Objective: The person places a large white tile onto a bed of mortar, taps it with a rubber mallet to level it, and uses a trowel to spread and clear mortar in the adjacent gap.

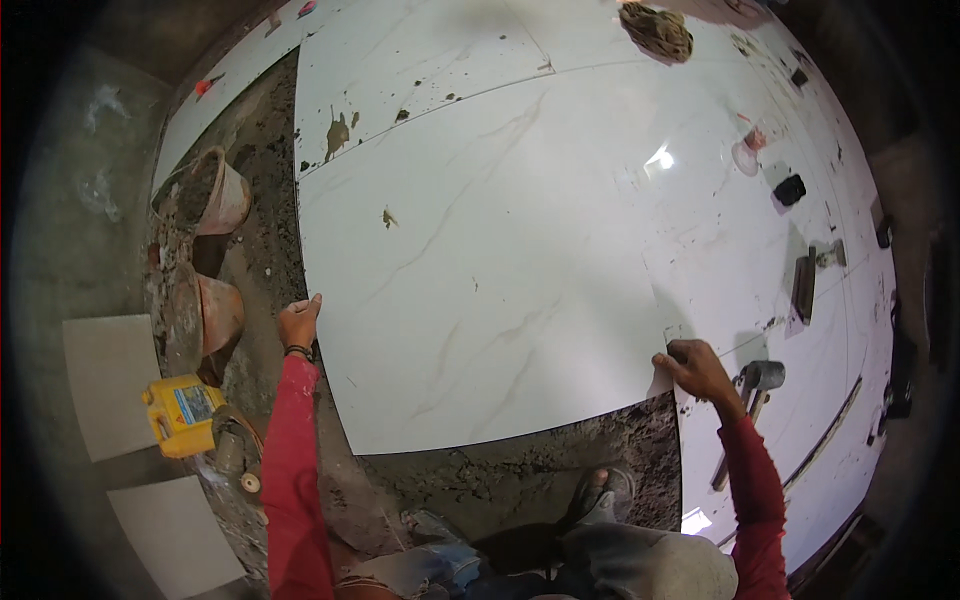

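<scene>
A large white marble-patterned tile [450, 300] lies in front of me, its near edge over grey mortar. My left hand [298, 323] is closed at the tile's left edge, the thumb up against it. Close to the tile's near right corner, my right hand [700, 369] is closed, fingers curled and thumb pointing left. A small pale shape shows at its fingertips; what it grips is hard to make out. Just right of that hand, a mallet [765, 375] with a grey head lies on the neighbouring tiles.
Two mortar-stained buckets [228, 200] and a yellow jerrycan [185, 413] stand left. Cut tile pieces [110, 385] lie beyond. A trowel [804, 288], a black lump [789, 190] and a bundle of cord [656, 32] rest on the tiles. My sandalled foot [605, 490] is on the mortar.
</scene>
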A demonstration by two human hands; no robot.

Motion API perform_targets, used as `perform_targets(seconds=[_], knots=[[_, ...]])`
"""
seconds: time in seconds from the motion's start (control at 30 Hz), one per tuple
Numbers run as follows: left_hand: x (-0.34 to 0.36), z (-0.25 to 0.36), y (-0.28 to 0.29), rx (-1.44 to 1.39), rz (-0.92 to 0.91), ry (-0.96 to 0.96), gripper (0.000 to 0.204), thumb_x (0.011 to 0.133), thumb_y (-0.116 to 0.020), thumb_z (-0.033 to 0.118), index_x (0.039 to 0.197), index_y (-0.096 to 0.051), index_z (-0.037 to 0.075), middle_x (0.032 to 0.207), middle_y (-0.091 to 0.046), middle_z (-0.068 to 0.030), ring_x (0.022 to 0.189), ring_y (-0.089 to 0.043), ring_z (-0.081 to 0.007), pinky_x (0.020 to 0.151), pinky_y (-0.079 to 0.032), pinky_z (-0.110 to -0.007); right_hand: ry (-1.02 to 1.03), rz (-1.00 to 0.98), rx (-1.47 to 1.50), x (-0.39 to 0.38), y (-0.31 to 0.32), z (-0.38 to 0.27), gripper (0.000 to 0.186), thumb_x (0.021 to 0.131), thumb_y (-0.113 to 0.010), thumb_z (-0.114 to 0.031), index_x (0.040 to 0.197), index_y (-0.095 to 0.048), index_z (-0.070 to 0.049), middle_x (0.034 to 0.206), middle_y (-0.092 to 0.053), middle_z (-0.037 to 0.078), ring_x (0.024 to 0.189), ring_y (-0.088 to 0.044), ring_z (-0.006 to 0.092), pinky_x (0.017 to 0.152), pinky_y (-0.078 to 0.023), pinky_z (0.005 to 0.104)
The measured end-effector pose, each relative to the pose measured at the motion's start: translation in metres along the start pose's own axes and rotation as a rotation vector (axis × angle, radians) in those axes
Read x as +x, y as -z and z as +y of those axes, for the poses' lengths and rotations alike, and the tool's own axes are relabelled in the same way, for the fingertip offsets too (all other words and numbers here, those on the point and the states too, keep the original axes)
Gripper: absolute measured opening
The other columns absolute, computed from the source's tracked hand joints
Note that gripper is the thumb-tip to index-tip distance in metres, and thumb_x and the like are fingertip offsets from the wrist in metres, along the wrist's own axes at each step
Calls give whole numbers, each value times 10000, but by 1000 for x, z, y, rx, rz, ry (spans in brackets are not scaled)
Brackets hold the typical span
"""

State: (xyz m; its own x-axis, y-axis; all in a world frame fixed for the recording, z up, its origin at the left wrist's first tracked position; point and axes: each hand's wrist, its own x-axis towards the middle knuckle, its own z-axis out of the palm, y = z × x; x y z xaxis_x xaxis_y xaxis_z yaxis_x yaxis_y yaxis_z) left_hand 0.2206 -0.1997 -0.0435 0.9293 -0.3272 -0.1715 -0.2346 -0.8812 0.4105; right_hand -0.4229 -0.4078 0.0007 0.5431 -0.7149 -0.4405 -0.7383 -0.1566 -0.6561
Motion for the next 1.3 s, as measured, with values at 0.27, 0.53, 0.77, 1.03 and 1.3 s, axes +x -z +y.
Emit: perform_targets(seconds=[0.27,0.53,0.77,1.03,1.3], knots=[[1,18,-8,-75,-71,20,459,847,-807,396,1018,-721,-20,787,-712,-113,531,-621,-173,451,-505,-325,2,-66,-162,4,22,-4,473,909,-665,-409,712,-638,20,619,-587,213,602,-585,409,605,-444,486],[14,-20,9,43,18,2,401,850,-806,381,964,-721,6,767,-708,-117,581,-646,-200,530,-529,-362,78,343,-125,-88,84,-156,250,873,-794,-227,916,-683,-7,501,-517,53,422,-477,169,492,-414,323],[10,4,-13,-123,-65,-3,438,847,-797,391,1011,-731,-10,756,-713,-117,555,-630,-219,539,-505,-387,310,535,-331,-14,-94,-79,594,936,-679,-363,1406,-488,-53,1463,-468,193,1374,-433,337,1130,-313,517],[10,-1,-1,-61,-24,-23,491,855,-784,414,1064,-742,-28,753,-705,-110,545,-606,-174,463,-476,-328,273,611,-489,100,-88,-91,770,932,-559,-588,1547,-386,-158,1620,-308,164,1501,-257,375,1194,-159,631],[21,-27,-8,-140,-127,-20,542,890,-744,478,1081,-739,-30,778,-705,-52,581,-600,-137,475,-467,-292,283,653,-487,143,-87,-74,700,963,-455,-623,1536,-410,-223,1624,-323,116,1507,-267,332,1218,-185,580]])
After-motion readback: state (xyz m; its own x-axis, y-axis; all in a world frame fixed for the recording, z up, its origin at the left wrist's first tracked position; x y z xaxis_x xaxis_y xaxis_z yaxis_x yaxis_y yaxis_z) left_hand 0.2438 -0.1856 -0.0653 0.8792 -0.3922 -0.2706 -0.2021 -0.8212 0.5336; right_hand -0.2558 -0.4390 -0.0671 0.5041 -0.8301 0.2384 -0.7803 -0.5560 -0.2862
